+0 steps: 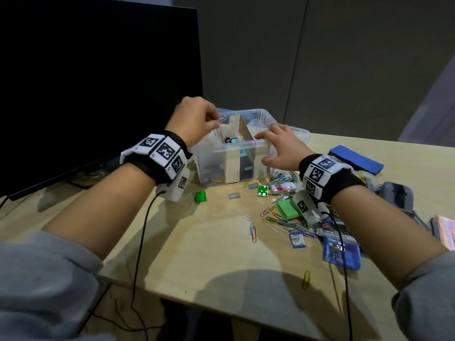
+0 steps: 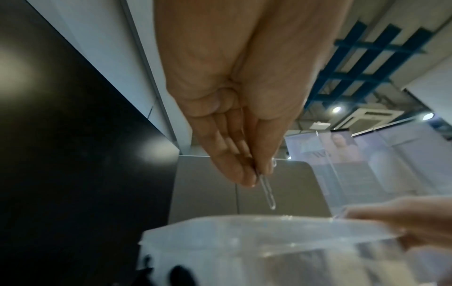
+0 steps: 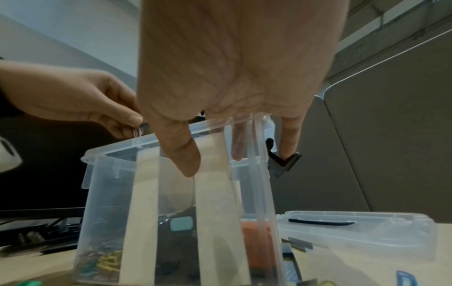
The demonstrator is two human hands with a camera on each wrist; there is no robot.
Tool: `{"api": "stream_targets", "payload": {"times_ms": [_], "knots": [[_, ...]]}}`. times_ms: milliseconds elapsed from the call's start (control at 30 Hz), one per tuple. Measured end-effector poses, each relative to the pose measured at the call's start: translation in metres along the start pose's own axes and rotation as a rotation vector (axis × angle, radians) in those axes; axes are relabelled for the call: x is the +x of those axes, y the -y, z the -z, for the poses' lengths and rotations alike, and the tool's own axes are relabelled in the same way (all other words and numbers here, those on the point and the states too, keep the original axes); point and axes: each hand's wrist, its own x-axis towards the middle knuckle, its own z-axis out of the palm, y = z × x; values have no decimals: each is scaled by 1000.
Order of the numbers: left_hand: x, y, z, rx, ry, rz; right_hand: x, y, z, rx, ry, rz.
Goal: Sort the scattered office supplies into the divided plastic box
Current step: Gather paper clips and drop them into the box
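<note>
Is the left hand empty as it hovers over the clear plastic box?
No: the left hand pinches a silver wire paper clip just above the clear divided plastic box.

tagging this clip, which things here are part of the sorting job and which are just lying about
Part of the job:
- divided plastic box
- silver paper clip pinched in the left hand
- right hand steadying the box
- scattered paper clips
- green cube

Lying about:
- black monitor
- box lid
</note>
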Motion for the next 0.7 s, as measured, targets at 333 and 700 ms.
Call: {"api": "stream_targets", "payload": {"times_ms": [333, 700], "knots": [[-18, 2, -27, 222, 33, -161, 1, 0, 1, 0, 13, -2], [-108, -31, -54, 390, 1234, -532, 3, -3, 0, -2, 18, 7]]}}
